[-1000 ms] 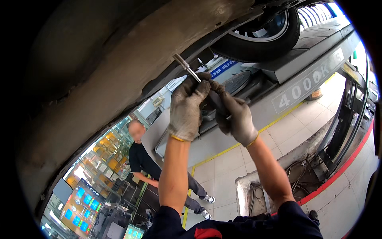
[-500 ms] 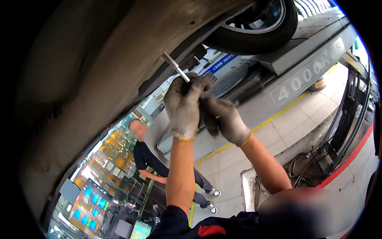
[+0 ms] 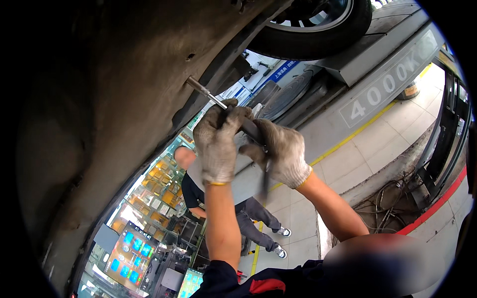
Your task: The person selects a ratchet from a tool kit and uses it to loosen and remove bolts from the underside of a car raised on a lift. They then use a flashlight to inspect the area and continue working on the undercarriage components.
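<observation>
A socket wrench with a silver extension bar and socket (image 3: pixel 201 88) points up and left at the brown underbody panel (image 3: pixel 134 64) of a raised car. Its tip meets or nearly meets the panel; which, I cannot tell. My gloved left hand (image 3: pixel 217 144) is closed around the bar, close to the wrench's dark body (image 3: pixel 252 130). On the dark end, my gloved right hand (image 3: pixel 285 151) has its fingers curled round the wrench. A dark, motion-smeared strip (image 3: pixel 266 179) hangs below the right hand, apparently part of the handle.
A wheel (image 3: pixel 318 37) stands on the grey lift platform (image 3: pixel 367 79) at upper right. Another person (image 3: pixel 191 191) stands beyond my left forearm. Screens (image 3: pixel 130 256) are at lower left. Cables (image 3: pixel 380 206) lie by a black metal frame (image 3: pixel 442 129) at right.
The wrench and my left hand sit slightly further left and lower in the picture. My right hand has turned on the handle, and a dark strip now shows below it. The whole view has shifted slightly.
</observation>
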`<action>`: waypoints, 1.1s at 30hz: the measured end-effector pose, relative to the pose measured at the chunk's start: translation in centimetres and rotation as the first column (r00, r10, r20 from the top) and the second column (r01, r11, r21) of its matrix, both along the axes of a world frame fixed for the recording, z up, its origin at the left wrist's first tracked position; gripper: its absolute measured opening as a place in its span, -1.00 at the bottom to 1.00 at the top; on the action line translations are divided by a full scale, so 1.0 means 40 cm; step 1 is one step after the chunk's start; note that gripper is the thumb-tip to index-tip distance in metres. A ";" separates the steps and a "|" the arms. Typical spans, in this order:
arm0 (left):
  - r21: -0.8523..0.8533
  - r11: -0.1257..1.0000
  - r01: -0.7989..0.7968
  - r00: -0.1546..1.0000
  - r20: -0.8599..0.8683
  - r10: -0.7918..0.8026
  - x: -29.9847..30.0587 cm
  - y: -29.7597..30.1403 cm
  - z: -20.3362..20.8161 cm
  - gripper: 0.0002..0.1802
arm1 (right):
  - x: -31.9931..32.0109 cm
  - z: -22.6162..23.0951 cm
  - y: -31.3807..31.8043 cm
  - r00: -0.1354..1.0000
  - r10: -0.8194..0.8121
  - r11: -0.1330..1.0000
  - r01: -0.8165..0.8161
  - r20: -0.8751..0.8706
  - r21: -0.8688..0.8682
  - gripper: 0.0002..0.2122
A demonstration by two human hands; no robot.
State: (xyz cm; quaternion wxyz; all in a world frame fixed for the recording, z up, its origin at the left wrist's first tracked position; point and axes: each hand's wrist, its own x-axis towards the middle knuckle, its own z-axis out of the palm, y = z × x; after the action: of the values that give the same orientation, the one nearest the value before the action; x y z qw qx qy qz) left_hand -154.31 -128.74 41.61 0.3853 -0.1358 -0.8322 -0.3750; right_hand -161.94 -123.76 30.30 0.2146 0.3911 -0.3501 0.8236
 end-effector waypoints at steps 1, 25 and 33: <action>-0.106 0.984 -0.146 0.989 -0.055 0.141 -0.005 0.006 0.004 -0.58 | -0.002 -0.006 -0.013 1.000 -0.014 0.999 0.015 -0.003 0.036 -0.58; 0.171 0.985 0.038 0.999 -0.035 -0.032 -0.006 0.004 -0.034 -0.52 | 0.029 -0.009 0.074 0.914 -0.394 0.891 0.406 -0.097 0.204 -0.68; 0.233 0.957 0.175 0.977 0.082 -0.198 0.014 0.038 -0.006 -0.52 | -0.052 -0.024 0.041 -0.106 0.994 -0.105 -0.991 0.009 -0.086 -0.52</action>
State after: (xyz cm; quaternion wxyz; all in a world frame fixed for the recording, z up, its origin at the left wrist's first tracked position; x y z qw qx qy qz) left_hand -153.73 -127.22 41.38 0.3171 -0.1495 -0.7868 -0.5080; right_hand -164.01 -122.14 29.34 -0.4709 0.4870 0.0699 0.7322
